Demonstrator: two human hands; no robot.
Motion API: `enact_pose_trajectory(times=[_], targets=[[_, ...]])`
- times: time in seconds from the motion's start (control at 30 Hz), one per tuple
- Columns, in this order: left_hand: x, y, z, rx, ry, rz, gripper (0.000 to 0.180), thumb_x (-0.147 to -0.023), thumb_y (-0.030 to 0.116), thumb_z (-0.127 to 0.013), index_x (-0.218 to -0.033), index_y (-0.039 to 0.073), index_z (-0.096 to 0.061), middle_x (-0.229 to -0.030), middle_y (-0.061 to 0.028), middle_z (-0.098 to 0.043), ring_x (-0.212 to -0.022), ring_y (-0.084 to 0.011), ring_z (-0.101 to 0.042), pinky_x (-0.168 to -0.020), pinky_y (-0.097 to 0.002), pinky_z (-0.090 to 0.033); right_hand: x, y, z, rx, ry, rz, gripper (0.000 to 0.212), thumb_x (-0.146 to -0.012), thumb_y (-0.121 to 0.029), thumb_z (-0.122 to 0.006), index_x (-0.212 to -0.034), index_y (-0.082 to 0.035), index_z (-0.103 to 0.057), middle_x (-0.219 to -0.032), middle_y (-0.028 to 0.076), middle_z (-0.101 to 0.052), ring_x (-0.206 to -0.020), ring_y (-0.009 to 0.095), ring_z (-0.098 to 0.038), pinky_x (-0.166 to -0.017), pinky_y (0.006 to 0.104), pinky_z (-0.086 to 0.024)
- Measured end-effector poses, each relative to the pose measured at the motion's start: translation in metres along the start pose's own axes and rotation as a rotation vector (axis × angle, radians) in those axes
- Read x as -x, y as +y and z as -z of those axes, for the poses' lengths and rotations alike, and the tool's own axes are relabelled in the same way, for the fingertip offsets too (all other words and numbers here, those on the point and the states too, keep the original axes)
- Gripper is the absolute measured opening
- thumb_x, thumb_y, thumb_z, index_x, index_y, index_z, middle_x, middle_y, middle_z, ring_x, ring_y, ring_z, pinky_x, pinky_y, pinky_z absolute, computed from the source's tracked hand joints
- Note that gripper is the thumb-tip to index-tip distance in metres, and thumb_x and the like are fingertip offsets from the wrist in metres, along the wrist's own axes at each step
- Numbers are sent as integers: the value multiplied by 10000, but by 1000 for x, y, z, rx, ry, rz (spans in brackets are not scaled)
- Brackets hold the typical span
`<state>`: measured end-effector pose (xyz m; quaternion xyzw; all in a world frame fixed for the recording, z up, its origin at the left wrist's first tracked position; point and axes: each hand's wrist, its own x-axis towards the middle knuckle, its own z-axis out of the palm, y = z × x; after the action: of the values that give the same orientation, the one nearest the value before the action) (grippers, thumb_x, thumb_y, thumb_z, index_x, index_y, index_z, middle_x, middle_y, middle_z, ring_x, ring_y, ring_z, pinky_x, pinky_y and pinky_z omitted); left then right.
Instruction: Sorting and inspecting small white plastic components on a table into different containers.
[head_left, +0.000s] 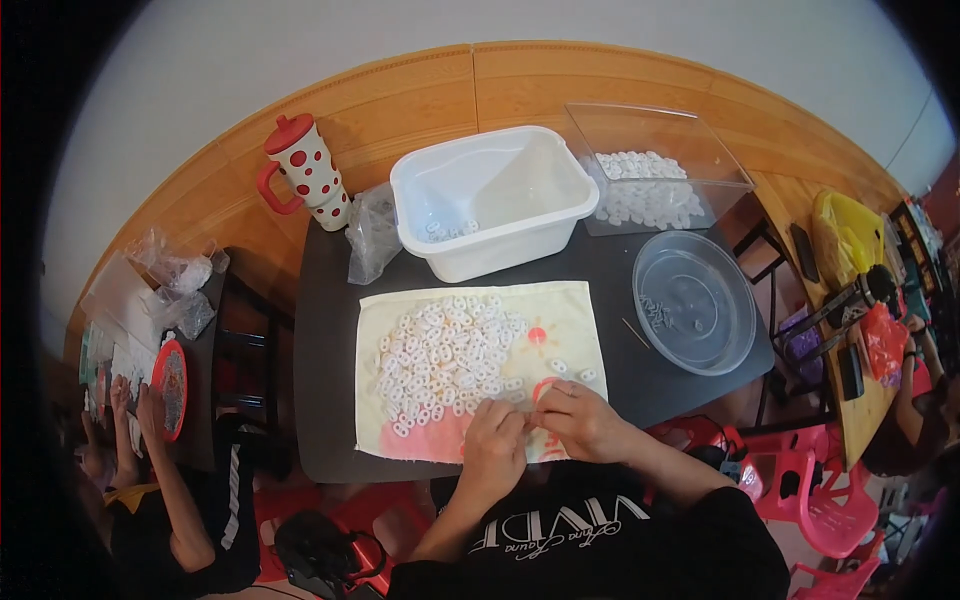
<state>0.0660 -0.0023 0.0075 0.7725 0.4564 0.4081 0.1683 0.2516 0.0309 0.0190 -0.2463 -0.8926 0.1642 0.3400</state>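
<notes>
Many white pieces [440, 350] lie heaped on a cloth [572, 305] atop the dark table [330, 400]. Over the cloth's near edge, the left hand [494, 442] and right hand [577, 418] meet, fingers bent inward; whether they grip a piece, I cannot tell. Two loose pieces [558, 366] lie near the right hand. Beyond stands a white tub [515, 245]; rightward, a clear round dish [712, 285].

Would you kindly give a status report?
Left hand, right hand close together over cloth, grip unclear. White pieces heaped on cloth. Tub beyond, not blocking.
</notes>
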Motion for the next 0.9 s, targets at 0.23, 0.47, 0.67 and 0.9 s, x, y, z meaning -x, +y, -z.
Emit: enact_pose_trajectory(times=[0.23,0.47,0.67,0.9], targets=[[2,-3,-2,146,75,92,272,-735,-15,-760,-993,-24,-677,-845,-123,-611,-753,-289,-598,-648,-363,-483,8,9,15,-412,214,-316,171,-795,65,-661,-954,3,-659,-912,127,-620,-836,241,-617,-711,339,-488],[7,-5,-1,138,111,-56,221,-743,-14,-751,-957,-10,-695,-838,-119,-625,-758,-292,-592,-653,-366,-483,-85,65,154,354,660,-221,52,-863,17,-656,-915,15,-663,-778,57,-641,-689,118,-573,-618,264,-452],[6,-3,0,199,166,-118,175,-745,-56,-721,-912,-7,-696,-829,-118,-635,-764,-300,-585,-656,-370,-476,-100,104,166,296,655,-338,91,-910,-81,-670,-951,-8,-706,-806,39,-680,-694,94,-566,-612,264,-448],[12,-8,0,218,195,-88,177,-755,-81,-701,-919,-14,-698,-821,-114,-634,-742,-278,-587,-635,-358,-476,-45,32,14,111,-82,-55,135,-780,-6,-702,-910,-25,-672,-884,123,-598,-823,304,-598,-704,395,-479]])
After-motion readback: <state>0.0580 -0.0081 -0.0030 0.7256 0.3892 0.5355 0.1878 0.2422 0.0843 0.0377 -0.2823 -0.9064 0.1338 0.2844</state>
